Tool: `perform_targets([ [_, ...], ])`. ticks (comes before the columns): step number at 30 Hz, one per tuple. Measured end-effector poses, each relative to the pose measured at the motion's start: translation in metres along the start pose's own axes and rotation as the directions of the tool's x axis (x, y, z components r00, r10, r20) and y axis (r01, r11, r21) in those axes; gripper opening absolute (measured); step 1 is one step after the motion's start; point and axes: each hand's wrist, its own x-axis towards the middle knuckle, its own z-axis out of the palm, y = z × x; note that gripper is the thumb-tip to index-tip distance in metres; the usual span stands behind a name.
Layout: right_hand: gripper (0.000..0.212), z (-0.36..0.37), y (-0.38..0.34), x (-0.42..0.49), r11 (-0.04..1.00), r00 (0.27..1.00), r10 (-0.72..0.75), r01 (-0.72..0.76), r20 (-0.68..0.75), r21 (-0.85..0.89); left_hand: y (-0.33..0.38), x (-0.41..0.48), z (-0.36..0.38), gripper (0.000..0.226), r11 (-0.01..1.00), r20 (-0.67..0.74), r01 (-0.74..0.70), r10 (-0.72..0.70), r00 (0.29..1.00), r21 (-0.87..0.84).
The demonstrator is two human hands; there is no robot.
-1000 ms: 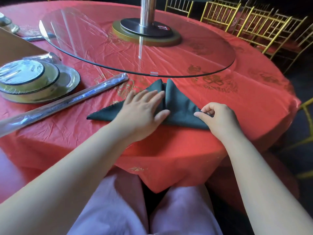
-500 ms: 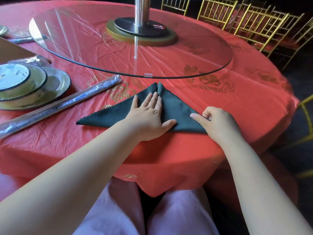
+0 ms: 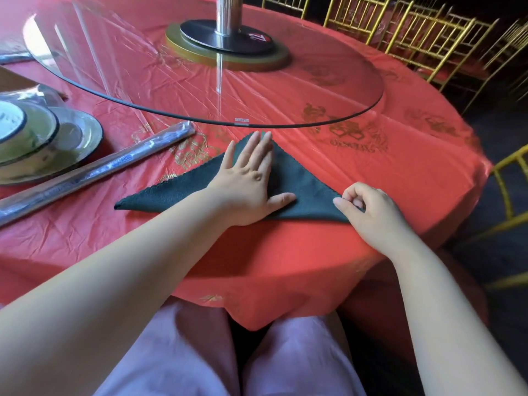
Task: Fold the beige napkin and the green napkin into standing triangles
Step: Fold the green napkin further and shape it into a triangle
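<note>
The dark green napkin (image 3: 305, 184) lies flat on the red tablecloth as a wide triangle, its peak pointing away from me toward the glass turntable. My left hand (image 3: 251, 178) presses flat on its middle, fingers straight and reaching up to the peak. My right hand (image 3: 368, 210) pinches the napkin's right corner between thumb and curled fingers. The napkin's left corner lies free on the cloth. No beige napkin is in view.
A glass turntable (image 3: 328, 90) on a metal post fills the table's centre. Wrapped plates and a bowl (image 3: 40, 141) stand at the left, with a long wrapped bundle (image 3: 94, 172) beside them. Gold chairs (image 3: 414, 38) ring the far right. The table edge (image 3: 285, 281) is close to my lap.
My left hand has slid up the napkin's middle toward its peak, flattening it. My right hand has kept its pinch on the right corner.
</note>
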Motion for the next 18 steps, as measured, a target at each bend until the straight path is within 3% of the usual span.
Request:
perform_targets([
  [2,0.023,-0.001,-0.003,-0.002,0.999,1.000,0.021,-0.020,0.015,-0.043,-0.001,0.001,-0.001,0.085,0.999,0.032,-0.045,0.044,0.999,0.020],
  [4,0.018,0.001,-0.010,-0.005,0.980,0.996,0.025,-0.042,-0.087,-0.192,-0.001,0.002,-0.001,0.083,0.999,0.084,-0.040,0.037,0.996,0.030],
  [6,0.028,0.008,-0.025,-0.012,0.969,0.971,-0.053,-0.006,-0.232,-0.246,-0.001,0.004,-0.001,0.085,1.000,0.128,-0.014,0.011,0.992,0.025],
  [7,0.033,0.014,-0.037,-0.016,0.974,0.964,-0.122,0.071,-0.236,-0.216,0.000,0.005,-0.002,0.086,1.000,0.155,-0.003,-0.001,0.988,0.022],
  [11,0.049,0.041,-0.079,-0.022,0.948,0.949,-0.313,0.314,0.029,-0.058,0.001,0.010,-0.007,0.082,0.999,0.252,0.009,-0.020,0.968,0.045],
  [14,0.058,0.044,-0.089,-0.014,0.950,0.941,-0.306,0.311,0.144,-0.018,-0.006,0.013,-0.005,0.065,1.000,0.178,0.000,0.000,0.984,0.000],
  [18,0.056,0.044,-0.086,-0.009,0.947,0.942,-0.216,0.267,0.257,-0.181,-0.017,0.012,0.003,0.053,0.999,0.006,-0.014,0.015,1.000,-0.043],
])
